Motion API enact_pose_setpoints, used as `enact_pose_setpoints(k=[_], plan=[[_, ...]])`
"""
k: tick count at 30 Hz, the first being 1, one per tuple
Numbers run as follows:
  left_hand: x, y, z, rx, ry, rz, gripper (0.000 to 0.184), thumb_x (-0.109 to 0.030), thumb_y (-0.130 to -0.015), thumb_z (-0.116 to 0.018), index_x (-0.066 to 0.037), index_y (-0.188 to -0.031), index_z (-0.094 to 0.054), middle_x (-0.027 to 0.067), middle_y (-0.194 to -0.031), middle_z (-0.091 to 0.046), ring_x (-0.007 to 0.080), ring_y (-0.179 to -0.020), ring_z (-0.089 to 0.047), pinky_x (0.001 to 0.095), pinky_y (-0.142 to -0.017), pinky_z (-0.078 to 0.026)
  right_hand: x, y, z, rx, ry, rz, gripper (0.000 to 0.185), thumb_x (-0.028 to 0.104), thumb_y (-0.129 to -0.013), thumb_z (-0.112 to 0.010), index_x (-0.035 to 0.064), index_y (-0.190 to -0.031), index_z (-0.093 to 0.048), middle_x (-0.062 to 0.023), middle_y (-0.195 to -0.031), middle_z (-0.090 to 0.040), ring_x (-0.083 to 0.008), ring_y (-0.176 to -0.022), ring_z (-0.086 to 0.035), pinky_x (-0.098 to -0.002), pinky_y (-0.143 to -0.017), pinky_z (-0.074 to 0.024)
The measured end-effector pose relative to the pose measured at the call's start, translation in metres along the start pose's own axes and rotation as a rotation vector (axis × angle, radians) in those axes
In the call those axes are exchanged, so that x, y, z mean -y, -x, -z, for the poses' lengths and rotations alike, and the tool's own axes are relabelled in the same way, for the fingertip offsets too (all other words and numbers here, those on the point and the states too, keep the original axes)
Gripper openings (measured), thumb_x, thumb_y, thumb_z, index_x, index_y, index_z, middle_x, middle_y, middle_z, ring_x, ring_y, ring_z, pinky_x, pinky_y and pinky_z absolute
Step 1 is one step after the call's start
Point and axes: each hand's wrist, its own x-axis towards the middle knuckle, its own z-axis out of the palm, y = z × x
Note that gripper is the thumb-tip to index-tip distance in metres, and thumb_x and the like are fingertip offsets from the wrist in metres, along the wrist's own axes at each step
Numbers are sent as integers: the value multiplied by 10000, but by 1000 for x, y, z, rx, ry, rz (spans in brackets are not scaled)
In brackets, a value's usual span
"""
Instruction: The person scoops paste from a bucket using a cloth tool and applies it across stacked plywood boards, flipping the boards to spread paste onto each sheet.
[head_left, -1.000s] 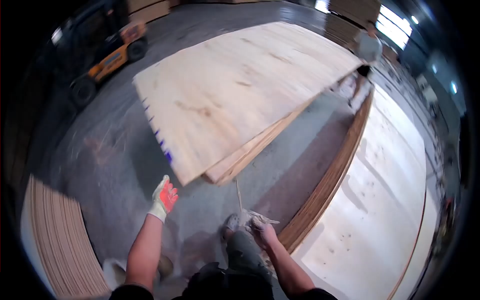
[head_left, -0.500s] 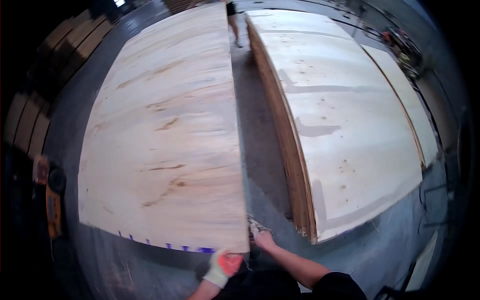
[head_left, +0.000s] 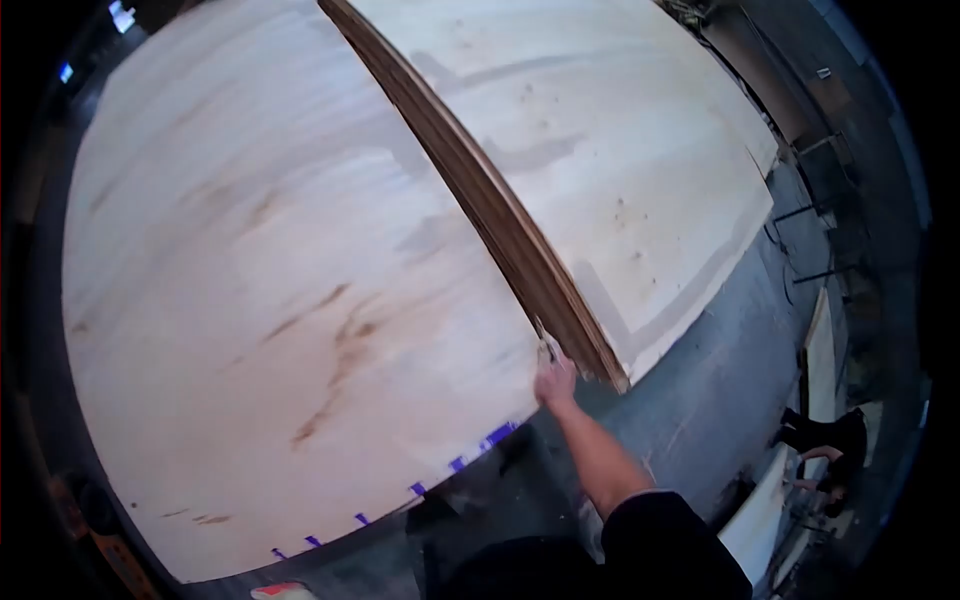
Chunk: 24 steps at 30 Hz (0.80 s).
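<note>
Where the board (head_left: 300,250) ends, right fingers (head_left: 552,354) touch it.

A person (head_left: 845,440) (in dark clothes) bends beside pale boards (head_left: 765,510).

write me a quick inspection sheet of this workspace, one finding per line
Surface: grey floor, visible below the stack
Job's things: wooden sheet with purple marks along its near edge; stack to its right, brown side layers showing
Clutter: pale boards at lower right
Hands: right hand at the sheet's right edge, grip unclear; gloved left hand mostly cut off
Cables: thin dark lines right of the stack, cannot tell if cables
Surroundings: another person near the boards
</note>
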Motion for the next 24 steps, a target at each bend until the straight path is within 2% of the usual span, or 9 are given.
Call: enact_pose_setpoints(k=[3, 5, 7, 8, 14, 18, 20, 22, 24], plan=[[7, -62, 16, 1, -110, 81, 421, -405, -1026, -508, -109, -1323, -553, 89, -1346, -564, 214, -1264, -512, 364, -1089, -406, 69, 5, -96, 15, -201, -100, 417, 401, -1013, -459, 105, -1235, -652, -234, -1113, -676, -441, -1050, -631, -468, -919, -499], [-5, -99, 11, 28, -89, 75, 430, -408, -1028, -501, -108, -1332, -547, 93, -1357, -558, 222, -1274, -507, 374, -1096, -399, 107, 21, -161, 61, -86, -126, 439, 392, -1020, -449, 59, -1224, -648, -264, -1083, -674, -439, -1041, -631, -470, -907, -500], [-31, -105, 27, 41, -17, 12, 439, -412, -1030, -493, -106, -1341, -542, 97, -1367, -553, 231, -1283, -502, 384, -1103, -392, 60, 21, -244, 208, 104, -25, 430, 328, -1000, -457, -8, -1183, -652, -281, -1054, -677, -457, -1044, -626, -488, -935, -498], [-53, -94, 35, 54, 33, -34, 444, -414, -1031, -490, -105, -1346, -540, 99, -1372, -550, 235, -1288, -499, 389, -1107, -389, 99, 35, -192, 248, -62, -287, 423, 313, -985, -447, -10, -1148, -667, -273, -1072, -681, -453, -1079, -624, -493, -967, -491], [-275, 18, 72, 215, 324, -480, 471, -424, -1036, -467, -100, -1374, -524, 111, -1403, -533, 259, -1318, -485, 419, -1128, -368, 53, 43, -188, 363, -308, -359, 464, 365, -958, -453, -13, -1087, -690, -272, -1122, -671, -409, -1122, -626, -485, -979, -487], [-457, 178, 78, 433, 578, -897, 490, -431, -1039, -453, -97, -1392, -513, 120, -1424, -522, 275, -1337, -475, 440, -1142, -354, -10, 21, -265, 535, -295, -113, 453, 355, -928, -519, 18, -1200, -653, -247, -1245, -631, -387, -1161, -613, -470, -1007, -481], [-549, 313, 97, 625, 723, -1120, 499, -435, -1041, -445, -96, -1401, -508, 124, -1434, -516, 283, -1347, -470, 450, -1150, -347, -11, 45, -75, 583, -694, -312, 444, 369, -931, -523, 61, -1221, -657, -229, -1233, -644, -366, -1180, -608, -453, -1002, -482], [-636, 456, 109, 887, 840, -1331, 508, -438, -1042, -438, -94, -1411, -503, 128, -1445, -511, 291, -1357, -465, 460, -1157, -340, -44, 30, -102, 647, -481, 21, 428, 416, -957, -509, 109, -1209, -669, -248, -1242, -629, -378, -1186, -597, -445, -1007, -470], [-705, 598, 115, 1180, 957, -1506, 517, -442, -1044, -430, -92, -1420, -497, 132, -1455, -505, 299, -1367, -460, 470, -1164, -333, -61, 18, -55, 362, -793, 108, 572, 521, -961, -508, -3, -1128, -665, -234, -1073, -700, -396, -975, -674, -463, -865, -528]])
